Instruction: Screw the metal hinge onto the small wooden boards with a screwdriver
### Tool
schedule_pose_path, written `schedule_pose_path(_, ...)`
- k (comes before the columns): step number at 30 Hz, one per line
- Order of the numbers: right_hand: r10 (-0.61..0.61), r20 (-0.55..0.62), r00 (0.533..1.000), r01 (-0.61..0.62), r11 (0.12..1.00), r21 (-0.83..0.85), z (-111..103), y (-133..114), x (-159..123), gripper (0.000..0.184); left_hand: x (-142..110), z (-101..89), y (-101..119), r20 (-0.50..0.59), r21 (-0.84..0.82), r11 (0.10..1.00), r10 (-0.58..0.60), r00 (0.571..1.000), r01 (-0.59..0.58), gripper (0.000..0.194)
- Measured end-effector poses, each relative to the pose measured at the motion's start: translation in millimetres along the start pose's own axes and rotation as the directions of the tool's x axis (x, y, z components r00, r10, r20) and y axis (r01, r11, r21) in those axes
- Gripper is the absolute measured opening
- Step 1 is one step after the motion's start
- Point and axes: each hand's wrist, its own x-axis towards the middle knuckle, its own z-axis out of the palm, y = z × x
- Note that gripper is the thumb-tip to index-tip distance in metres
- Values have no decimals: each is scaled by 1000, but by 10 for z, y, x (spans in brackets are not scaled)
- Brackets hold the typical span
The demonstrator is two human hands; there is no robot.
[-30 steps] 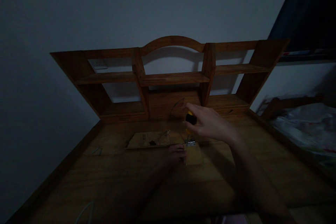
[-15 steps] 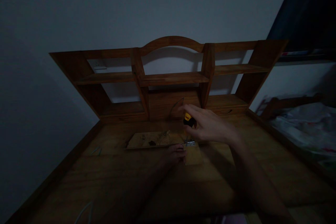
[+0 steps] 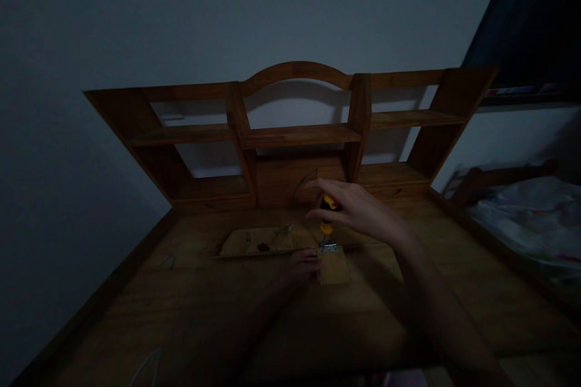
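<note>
My right hand [image 3: 358,208] is closed around the yellow and black handle of a screwdriver [image 3: 327,228], held upright with its shaft pointing down. The screwdriver's tip reaches a small metal hinge [image 3: 329,247], though the exact contact is too dark to make out. That hinge sits along the far edge of a small square wooden block [image 3: 334,266] on the desk. At the block's left side, my left hand [image 3: 306,265] grips its edge with bent fingers. Just beyond that hand lies a flat wooden board [image 3: 245,242] with dark crumbs and debris on top.
Behind the wooden desktop [image 3: 190,290] stands a wooden shelf unit [image 3: 299,136] against the wall. White strips or cords lie at the left [image 3: 167,260] and near the front edge [image 3: 147,366]. Pale bedding [image 3: 531,217] is off to the right. The light is dim.
My right hand's fingers have shifted on the screwdriver handle, showing more of its yellow lower part. My left hand and the block stay in place.
</note>
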Motion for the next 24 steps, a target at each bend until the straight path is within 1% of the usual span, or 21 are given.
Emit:
schedule_pose_path(2,-34,17,999,34,999,10,1,15,16,27,24,-16,-20,21,19,1000,11,1000,-11,33)
schedule_pose_path(3,-39,32,999,39,999,5,3,24,22,25,35,-24,-29,30,28,999,17,999,-17,34)
schedule_pose_path(5,-42,52,998,42,999,2,4,41,29,28,50,-32,-39,37,42,999,25,999,-27,35)
schedule_pose_path(8,-43,67,997,40,998,43,-23,61,23,30,50,-27,-31,20,55,998,21,1000,-22,34)
schedule_pose_path(11,-46,140,989,29,992,125,-81,68,-5,31,42,-18,-17,16,58,998,7,1000,-8,33)
schedule_pose_path(14,-35,218,975,-11,978,206,-139,64,-45,31,47,-27,-19,16,58,998,14,1000,-15,32)
schedule_pose_path(17,-2,266,964,-70,963,259,-178,59,-75,34,68,-49,-40,30,52,999,9,1000,-10,36)
schedule_pose_path(19,-11,298,954,-83,950,300,-199,60,-85,35,86,-63,-60,38,47,999,0,999,-1,39)
schedule_pose_path(21,-36,316,948,-81,933,351,-219,69,-89,39,100,-72,-79,21,33,999,-1,1000,0,41)
schedule_pose_path(24,-63,317,946,-72,915,397,-234,87,-82,42,100,-72,-89,-7,3,1000,-6,1000,6,43)
